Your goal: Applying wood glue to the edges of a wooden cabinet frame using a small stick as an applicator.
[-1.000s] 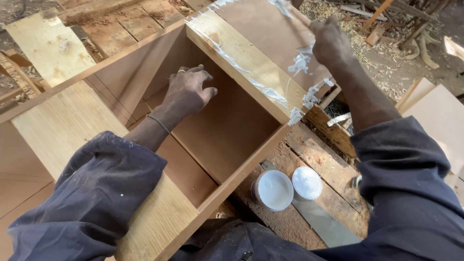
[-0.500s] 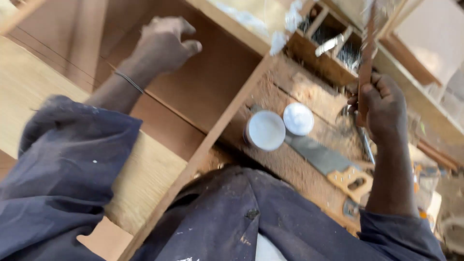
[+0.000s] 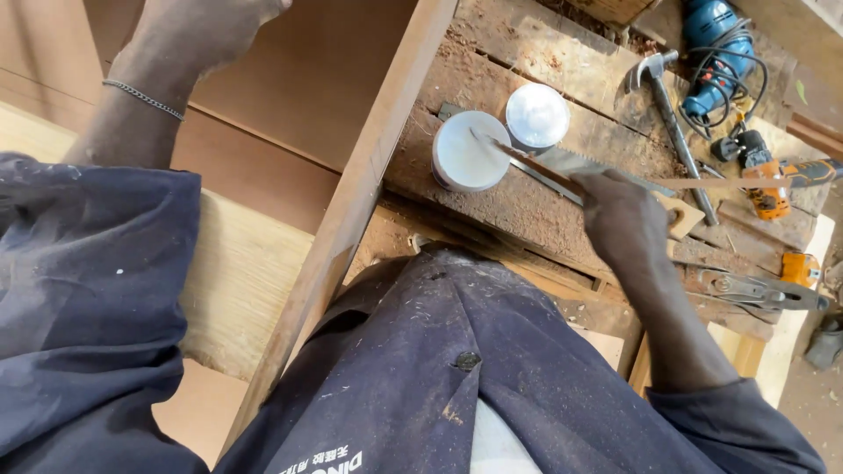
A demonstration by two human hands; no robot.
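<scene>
Left hand (image 3: pixel 206 26) at top left, inside the open wooden cabinet frame (image 3: pixel 351 219), resting against its brown inner panel; fingers cut off by the top edge, cannot tell if curled or flat. Thin chain bracelet (image 3: pixel 145 99) on that wrist. Cabinet's front rail runs diagonally from top centre to bottom left, touching the workbench's left edge. Workbench (image 3: pixel 527 53): rough planks, sawdust all over. Near its left edge, open white tub of glue (image 3: pixel 465 151), its lid (image 3: pixel 537 115) just beside it, touching or nearly so. Right hand (image 3: pixel 623 215) close to the bench's near edge, fingers closed around a thin wooden stick (image 3: pixel 518 156); the stick's tip sits in the tub, its other end reaches toward the right edge. Handsaw (image 3: pixel 562 167) lies flat under the stick, the handle partly hidden by the hand. Further right: hammer (image 3: pixel 667 105), blue drill (image 3: pixel 716 53) with cable at the far right corner, orange tool (image 3: pixel 764 189) near the right edge. Free bench room mostly along the far edge above the lid; right side crowded.
</scene>
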